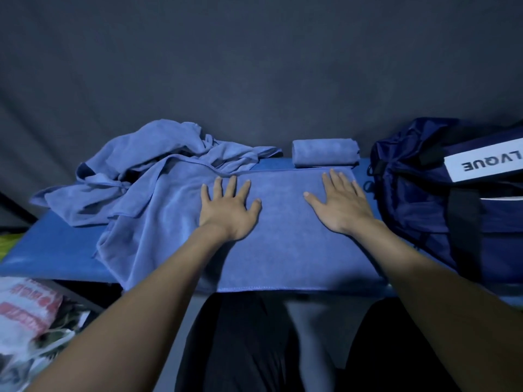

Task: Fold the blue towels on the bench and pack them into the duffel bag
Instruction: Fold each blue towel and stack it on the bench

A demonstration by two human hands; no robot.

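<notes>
A blue towel lies spread flat across the blue bench, its near hem hanging at the front edge. My left hand presses flat on it with fingers spread, left of centre. My right hand presses flat on its right part, fingers straight. A small folded blue towel sits at the back of the bench, just beyond my right hand. A crumpled heap of blue towels lies at the back left, overlapping the spread towel. The navy duffel bag stands at the bench's right end.
A dark fabric backdrop hangs behind the bench. A white sack with red print and other clutter lie on the floor at lower left. My legs in dark trousers are below the bench's front edge.
</notes>
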